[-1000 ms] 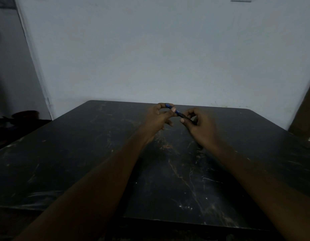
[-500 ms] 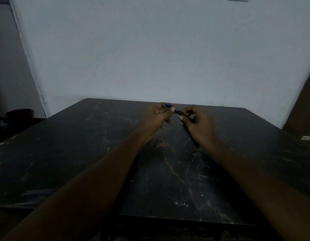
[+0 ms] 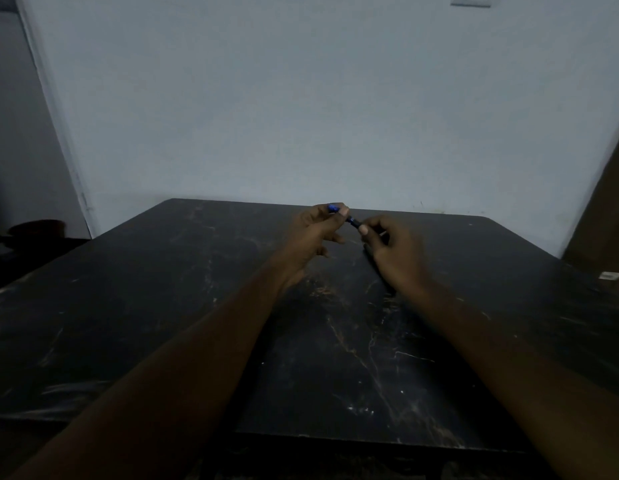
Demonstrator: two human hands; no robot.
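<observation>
I see the left hand (image 3: 313, 233) at frame centre, pinching the blue end of a thin pen (image 3: 351, 220). Right hand (image 3: 396, 252) pinches its dark end. Table (image 3: 162, 306) far edge lies just behind the hands, with open top left, right and below.

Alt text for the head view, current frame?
Two bare hands hold a slim blue-and-black pen-like stick between them over a black veined stone table: the left hand pinches its blue end, the right hand its dark end. A pale wall stands behind.
</observation>
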